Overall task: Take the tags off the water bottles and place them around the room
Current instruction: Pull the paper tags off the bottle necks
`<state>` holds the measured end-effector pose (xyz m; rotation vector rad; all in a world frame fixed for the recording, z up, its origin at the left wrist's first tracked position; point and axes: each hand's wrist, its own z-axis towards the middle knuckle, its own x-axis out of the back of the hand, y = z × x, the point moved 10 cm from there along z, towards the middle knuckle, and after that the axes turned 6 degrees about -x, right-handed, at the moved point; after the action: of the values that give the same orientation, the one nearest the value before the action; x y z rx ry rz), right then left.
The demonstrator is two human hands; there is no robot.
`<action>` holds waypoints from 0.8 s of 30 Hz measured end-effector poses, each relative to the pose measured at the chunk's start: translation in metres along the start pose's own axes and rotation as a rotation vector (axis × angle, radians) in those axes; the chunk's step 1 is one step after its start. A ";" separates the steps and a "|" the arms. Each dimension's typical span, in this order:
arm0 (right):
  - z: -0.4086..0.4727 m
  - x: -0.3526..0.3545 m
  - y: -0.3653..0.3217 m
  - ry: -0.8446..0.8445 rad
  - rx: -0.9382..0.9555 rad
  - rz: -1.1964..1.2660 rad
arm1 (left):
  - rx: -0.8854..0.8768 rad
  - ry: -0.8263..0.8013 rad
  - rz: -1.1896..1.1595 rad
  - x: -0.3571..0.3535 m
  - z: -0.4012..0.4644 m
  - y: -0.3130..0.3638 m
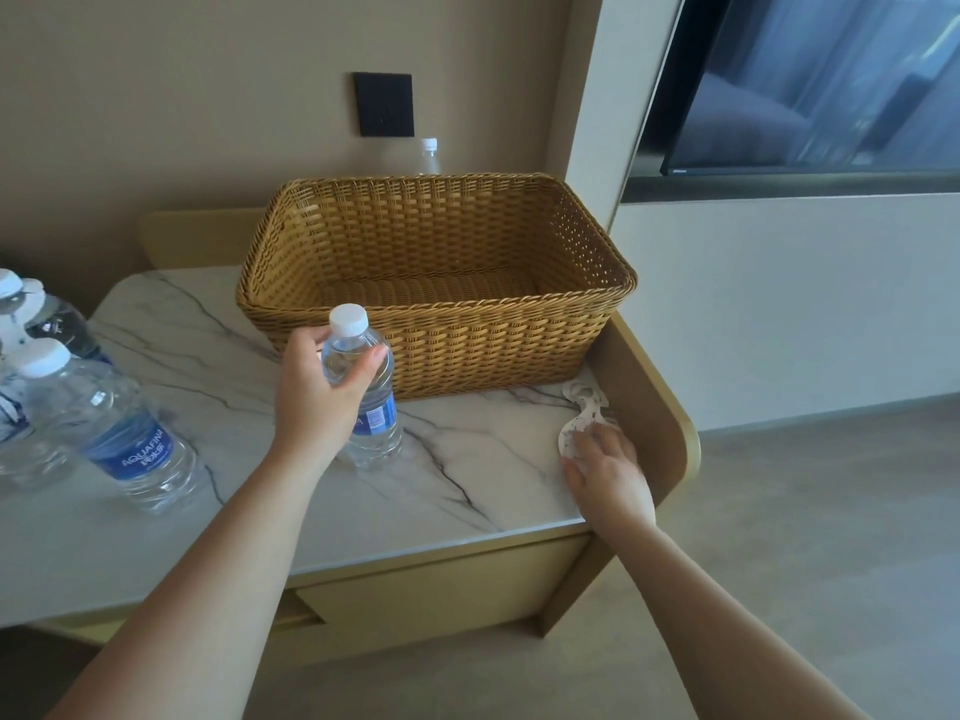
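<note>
Bottle cluster (31,366) at 9 o'clock is cut by the left frame edge, count unclear. Bottle behind basket (429,155) at 12: only cap and neck show. Tag (579,423) at 3: lower end under right hand (608,472), print unreadable.

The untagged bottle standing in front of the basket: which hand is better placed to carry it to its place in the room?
The left hand. It already grips the bottle around its shoulder, just below the cap. The right hand lies on the tag at the table's right edge, away from the bottle.
</note>
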<state>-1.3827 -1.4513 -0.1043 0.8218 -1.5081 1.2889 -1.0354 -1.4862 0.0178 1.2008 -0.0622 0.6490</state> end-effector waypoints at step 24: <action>-0.079 0.030 -0.198 0.015 0.472 0.440 | -0.028 0.044 0.151 0.065 -0.045 0.003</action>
<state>-1.1921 -1.4148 -0.0113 0.7897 -1.4379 2.0245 -0.9968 -1.4182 0.0272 1.1618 -0.1262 0.8041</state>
